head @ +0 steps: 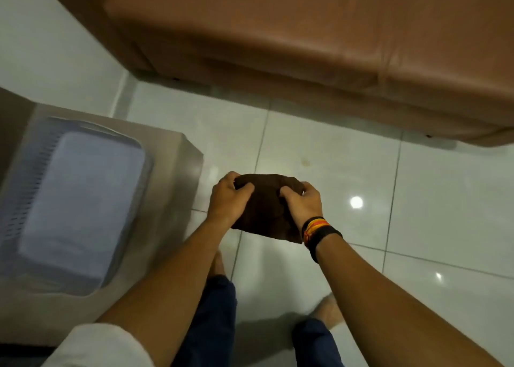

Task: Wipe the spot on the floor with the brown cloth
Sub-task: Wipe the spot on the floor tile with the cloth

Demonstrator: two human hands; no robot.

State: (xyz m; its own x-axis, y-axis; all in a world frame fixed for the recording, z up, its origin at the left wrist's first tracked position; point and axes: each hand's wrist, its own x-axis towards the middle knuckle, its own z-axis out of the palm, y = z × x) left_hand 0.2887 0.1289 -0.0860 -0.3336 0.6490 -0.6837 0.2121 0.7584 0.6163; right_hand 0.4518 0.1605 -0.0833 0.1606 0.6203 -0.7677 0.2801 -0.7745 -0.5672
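A pale basket (pixel 80 199) is seen on a low table (pixel 167 171) at left. The brown cloth (pixel 267 208) is held bunched above the tiled floor (pixel 417 199), gripped at its top corners by the left hand (pixel 228 197) and right hand (pixel 301 202), its long axis hanging downward toward the person. A faint spot (pixel 306 161) lies on the floor just beyond the cloth. A brown sofa (pixel 306 46) stands farther back.

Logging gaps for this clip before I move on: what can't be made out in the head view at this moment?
- Brown cloth: its side edges are covered by the left hand and right hand; how it is folded is unclear.
- Spot on the floor: faint and small; its nature is unreadable.
- Basket on the left: motion-blurred, contents indistinct.
- Sofa: cut off by the top and right edges.
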